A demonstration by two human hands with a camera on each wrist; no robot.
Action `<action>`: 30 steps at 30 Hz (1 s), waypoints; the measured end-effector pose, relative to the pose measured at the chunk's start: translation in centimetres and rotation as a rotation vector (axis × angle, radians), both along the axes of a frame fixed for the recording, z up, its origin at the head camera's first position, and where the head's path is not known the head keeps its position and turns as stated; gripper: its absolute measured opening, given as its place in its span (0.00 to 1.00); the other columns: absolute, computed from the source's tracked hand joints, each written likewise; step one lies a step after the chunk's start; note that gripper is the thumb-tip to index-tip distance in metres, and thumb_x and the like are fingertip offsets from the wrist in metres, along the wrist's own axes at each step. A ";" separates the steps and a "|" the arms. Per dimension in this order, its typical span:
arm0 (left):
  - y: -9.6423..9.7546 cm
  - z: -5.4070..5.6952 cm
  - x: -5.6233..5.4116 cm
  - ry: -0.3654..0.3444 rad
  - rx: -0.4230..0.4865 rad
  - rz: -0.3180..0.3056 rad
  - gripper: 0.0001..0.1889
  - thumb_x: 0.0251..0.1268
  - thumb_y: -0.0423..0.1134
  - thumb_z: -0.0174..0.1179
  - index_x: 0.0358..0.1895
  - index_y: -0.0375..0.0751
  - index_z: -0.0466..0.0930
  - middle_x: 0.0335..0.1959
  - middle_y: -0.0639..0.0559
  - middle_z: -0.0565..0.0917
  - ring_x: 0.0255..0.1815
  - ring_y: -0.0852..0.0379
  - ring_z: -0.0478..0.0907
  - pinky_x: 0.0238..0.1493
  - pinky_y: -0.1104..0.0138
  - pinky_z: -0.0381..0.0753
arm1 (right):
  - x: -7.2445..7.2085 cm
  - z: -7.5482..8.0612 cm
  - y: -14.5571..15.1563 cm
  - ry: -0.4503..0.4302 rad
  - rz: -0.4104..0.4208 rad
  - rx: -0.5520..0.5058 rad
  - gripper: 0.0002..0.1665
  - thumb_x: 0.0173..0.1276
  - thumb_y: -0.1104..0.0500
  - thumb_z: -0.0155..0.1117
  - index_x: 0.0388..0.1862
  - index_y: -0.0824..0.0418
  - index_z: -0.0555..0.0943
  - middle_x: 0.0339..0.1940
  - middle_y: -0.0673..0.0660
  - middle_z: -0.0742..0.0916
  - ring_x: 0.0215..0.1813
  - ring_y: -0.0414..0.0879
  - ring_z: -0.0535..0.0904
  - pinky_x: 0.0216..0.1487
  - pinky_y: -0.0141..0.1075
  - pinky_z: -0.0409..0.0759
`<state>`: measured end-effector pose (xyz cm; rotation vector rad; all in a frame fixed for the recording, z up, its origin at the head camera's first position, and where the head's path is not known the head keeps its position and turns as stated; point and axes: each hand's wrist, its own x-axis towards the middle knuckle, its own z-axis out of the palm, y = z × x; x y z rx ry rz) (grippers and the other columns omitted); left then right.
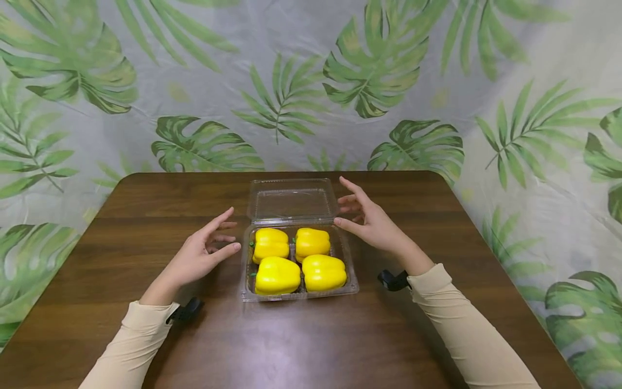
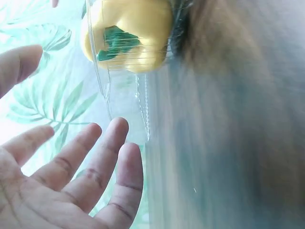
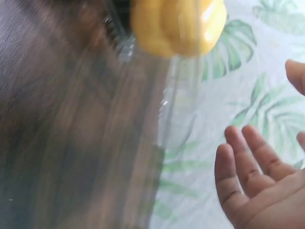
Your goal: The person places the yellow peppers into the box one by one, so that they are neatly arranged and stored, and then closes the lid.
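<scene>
A clear plastic clamshell box (image 1: 353,286) sits on the table with its lid (image 1: 291,199) folded back toward the far side. Several yellow bell peppers (image 1: 277,276) lie inside in two rows; green stems (image 2: 116,43) show on the left-hand ones. My left hand (image 1: 201,254) hovers left of the box, fingers extended and holding nothing. On the other side, my right hand (image 1: 371,219) is raised close to the right edge of the box and lid, fingers loosely spread, with nothing in it. Whether its thumb touches the rim cannot be told.
The brown wooden table (image 1: 301,346) has rounded far corners. Behind and beside it hangs a pale curtain (image 1: 291,81) with green leaf prints. A black wrist strap device (image 1: 187,310) is on the left wrist, and another (image 1: 392,280) on the right.
</scene>
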<state>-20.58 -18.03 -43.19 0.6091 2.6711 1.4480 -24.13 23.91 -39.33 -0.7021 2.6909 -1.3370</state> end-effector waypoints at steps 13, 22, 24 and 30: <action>1.8 -0.3 -5.3 -0.287 0.159 0.070 0.41 0.85 0.49 0.57 0.90 0.45 0.46 0.72 0.31 0.79 0.61 0.42 0.87 0.50 0.63 0.86 | -1.9 -2.6 0.6 -0.254 -0.208 -0.083 0.48 0.87 0.42 0.54 0.92 0.53 0.42 0.72 0.70 0.82 0.68 0.66 0.83 0.65 0.59 0.82; 3.1 -0.9 -7.2 -0.440 0.162 0.067 0.43 0.87 0.54 0.51 0.89 0.39 0.39 0.77 0.31 0.74 0.61 0.49 0.85 0.50 0.66 0.84 | -2.5 -3.6 -0.6 -0.393 -0.244 -0.107 0.51 0.87 0.40 0.52 0.91 0.63 0.42 0.71 0.70 0.83 0.64 0.62 0.85 0.63 0.51 0.86; 3.2 -1.0 -7.3 -0.462 0.149 0.063 0.43 0.88 0.54 0.50 0.89 0.38 0.39 0.78 0.31 0.73 0.63 0.47 0.83 0.50 0.67 0.83 | -2.6 -3.8 -0.8 -0.413 -0.236 -0.109 0.51 0.87 0.39 0.52 0.91 0.63 0.43 0.71 0.70 0.83 0.63 0.60 0.86 0.62 0.49 0.86; 3.6 -1.0 -7.7 -0.501 0.109 0.057 0.43 0.88 0.57 0.49 0.89 0.38 0.42 0.77 0.33 0.73 0.66 0.44 0.81 0.51 0.67 0.83 | -2.9 -4.3 -1.1 -0.486 -0.190 -0.104 0.47 0.88 0.37 0.48 0.90 0.63 0.49 0.72 0.69 0.83 0.64 0.58 0.87 0.56 0.41 0.86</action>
